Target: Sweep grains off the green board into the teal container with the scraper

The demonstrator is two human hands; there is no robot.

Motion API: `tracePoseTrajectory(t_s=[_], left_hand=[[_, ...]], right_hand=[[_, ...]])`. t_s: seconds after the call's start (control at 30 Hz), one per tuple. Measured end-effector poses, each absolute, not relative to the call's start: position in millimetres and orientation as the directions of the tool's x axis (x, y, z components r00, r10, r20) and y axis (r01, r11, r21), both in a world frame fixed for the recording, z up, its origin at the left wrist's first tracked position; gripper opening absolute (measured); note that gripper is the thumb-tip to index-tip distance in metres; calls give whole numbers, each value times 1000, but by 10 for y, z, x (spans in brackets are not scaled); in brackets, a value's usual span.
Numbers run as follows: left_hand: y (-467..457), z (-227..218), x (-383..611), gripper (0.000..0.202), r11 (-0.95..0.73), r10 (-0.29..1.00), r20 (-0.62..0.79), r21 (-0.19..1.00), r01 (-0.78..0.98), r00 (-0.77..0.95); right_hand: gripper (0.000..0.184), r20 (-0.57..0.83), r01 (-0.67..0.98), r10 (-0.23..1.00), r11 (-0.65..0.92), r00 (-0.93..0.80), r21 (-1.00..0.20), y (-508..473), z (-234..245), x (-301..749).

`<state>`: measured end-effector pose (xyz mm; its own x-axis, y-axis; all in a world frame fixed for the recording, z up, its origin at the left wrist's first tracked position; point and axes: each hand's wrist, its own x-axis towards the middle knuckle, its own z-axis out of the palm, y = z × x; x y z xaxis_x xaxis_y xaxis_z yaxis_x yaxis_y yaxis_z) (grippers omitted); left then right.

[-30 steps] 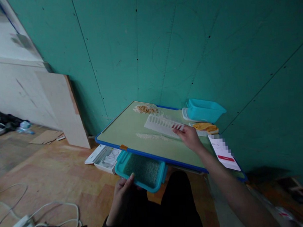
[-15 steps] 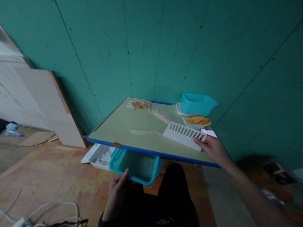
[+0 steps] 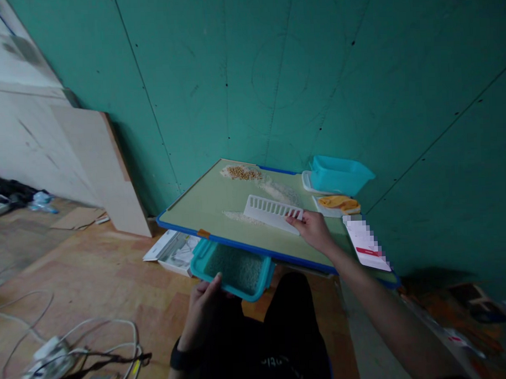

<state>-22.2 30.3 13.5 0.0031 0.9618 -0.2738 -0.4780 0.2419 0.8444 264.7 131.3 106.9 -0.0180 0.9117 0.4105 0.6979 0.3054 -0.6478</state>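
My right hand (image 3: 314,229) grips one end of a white slotted plastic strip (image 3: 270,217), standing on edge on the pale green tabletop (image 3: 195,205). Beside the strip's far end lies a thin line of white grains (image 3: 235,216), partly hidden behind it. Below the table's front edge, my left hand (image 3: 205,299) holds a teal plastic container (image 3: 200,264) by its near rim, thumb on top. Pale grains (image 3: 235,270) fill its bottom. Farther back on the table are a white grain heap (image 3: 280,192) and a pile of yellowish kernels (image 3: 242,173).
A blue bin (image 3: 339,174), a folded orange cloth (image 3: 338,203) on a white tray and a phone (image 3: 366,243) lie along the table's right side. Under the table is an open white box (image 3: 176,256). Cables and a power strip (image 3: 49,354) lie on the floor, left.
My right hand has moved the white strip leftward along the table, over part of the front grain line. More of the phone now shows. My left hand still holds the container below the edge.
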Motion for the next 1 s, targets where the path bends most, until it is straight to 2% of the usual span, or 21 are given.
tracePoseTrajectory(t_s=[0.2, 0.33, 0.63, 1.0], left_hand=[[291, 139, -233, 41, 233, 966, -258, 878, -418, -2], [309, 70, -248, 40, 211, 969, -245, 881, -423, -28], [329, 136, -248, 43, 256, 958, -286, 881, -397, -17], [323, 163, -245, 41, 278, 950, -311, 885, -373, -30]], right_hand=[[33, 433, 743, 900, 330, -61, -582, 1489, 1060, 2303], [26, 455, 734, 884, 382, -112, -562, 1577, 1080, 2089], [22, 437, 740, 879, 422, -192, -523, 1732, 1164, 1746], [16, 447, 684, 858, 485, -253, -545, 1704, 1152, 1793]])
